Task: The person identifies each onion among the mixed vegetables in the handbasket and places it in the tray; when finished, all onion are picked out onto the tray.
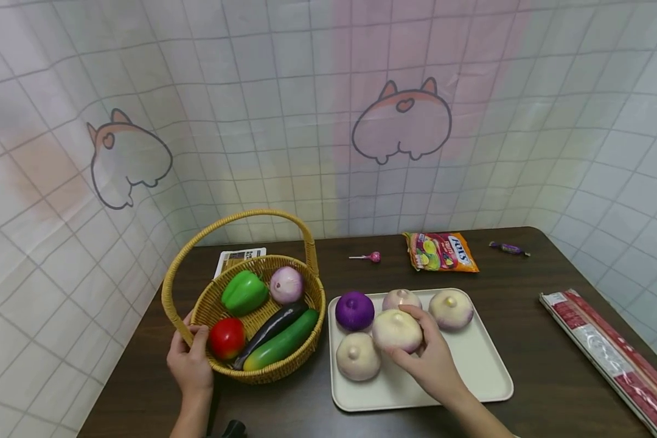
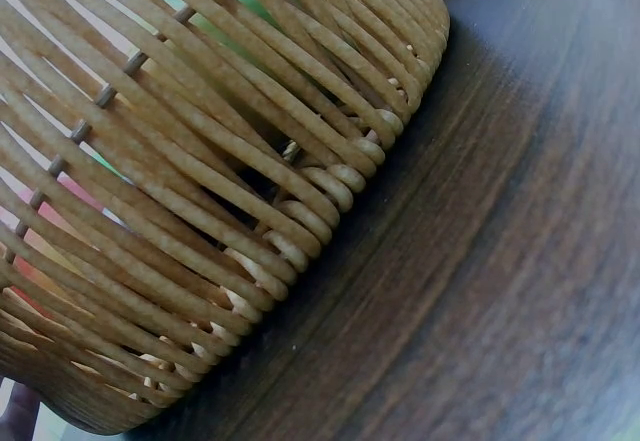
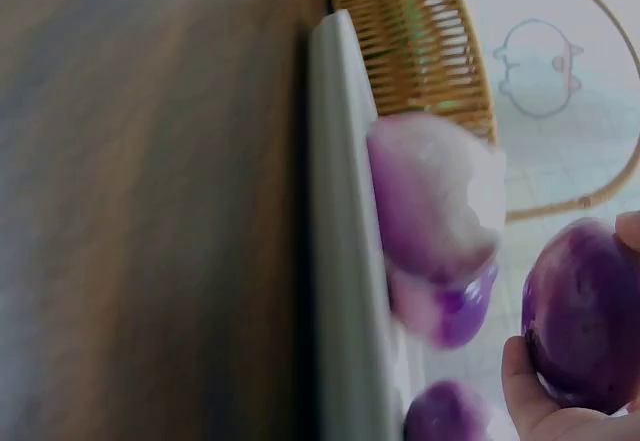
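My right hand grips a cream-and-purple turnip above the white tray. Its underside shows deep purple in the right wrist view, with fingertips against it. On the tray lie a cream turnip, a dark purple one, a pale one partly hidden behind the held one, and another at the back right. At the left, my left hand holds the wicker basket by its rim near the handle's foot. Inside sit a green pepper, tomato, onion, eggplant and cucumber.
Behind the tray lie a lollipop, a FOX'S candy bag and a purple-wrapped candy. A long red-and-white package runs along the right side. The basket's tall handle arches up, with a printed card behind it.
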A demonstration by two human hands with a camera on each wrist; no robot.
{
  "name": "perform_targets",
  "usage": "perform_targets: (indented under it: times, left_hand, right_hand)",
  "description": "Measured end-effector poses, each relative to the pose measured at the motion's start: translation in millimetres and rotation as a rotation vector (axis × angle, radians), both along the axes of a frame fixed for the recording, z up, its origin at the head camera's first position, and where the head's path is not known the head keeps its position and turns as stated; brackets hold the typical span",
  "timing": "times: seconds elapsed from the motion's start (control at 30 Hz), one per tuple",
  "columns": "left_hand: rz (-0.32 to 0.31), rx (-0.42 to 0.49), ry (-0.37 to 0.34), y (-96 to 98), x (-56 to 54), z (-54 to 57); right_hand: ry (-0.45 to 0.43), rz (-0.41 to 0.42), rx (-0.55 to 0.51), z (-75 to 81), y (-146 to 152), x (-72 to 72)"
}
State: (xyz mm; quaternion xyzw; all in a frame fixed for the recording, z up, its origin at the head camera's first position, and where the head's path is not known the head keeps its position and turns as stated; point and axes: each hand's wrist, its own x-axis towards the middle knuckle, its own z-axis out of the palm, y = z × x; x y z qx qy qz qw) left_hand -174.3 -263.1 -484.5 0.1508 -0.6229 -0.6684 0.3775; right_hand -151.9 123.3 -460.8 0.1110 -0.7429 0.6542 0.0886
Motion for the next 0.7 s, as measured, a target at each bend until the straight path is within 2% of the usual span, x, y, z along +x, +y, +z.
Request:
perform_targets:
  times: [0.3, 0.47, 0.7]
  left_hand:
    - [-0.003, 0.005, -0.004, -0.3, 0.2, 0.3]
    - [-0.001, 0.009, 0.003, -0.3, -0.1, -0.5]
    - [-0.001, -0.003, 0.017, 0.5, 0.3, -0.6]
  right_hand:
    - [-0.070, -0.052, 0.037, -14.9, 25, 4.7]
    - [-0.089, -0.049, 0.113, -18.7, 38, 5.7]
    - [-0.056, -0.029, 0.252, -25.8, 49, 5.2]
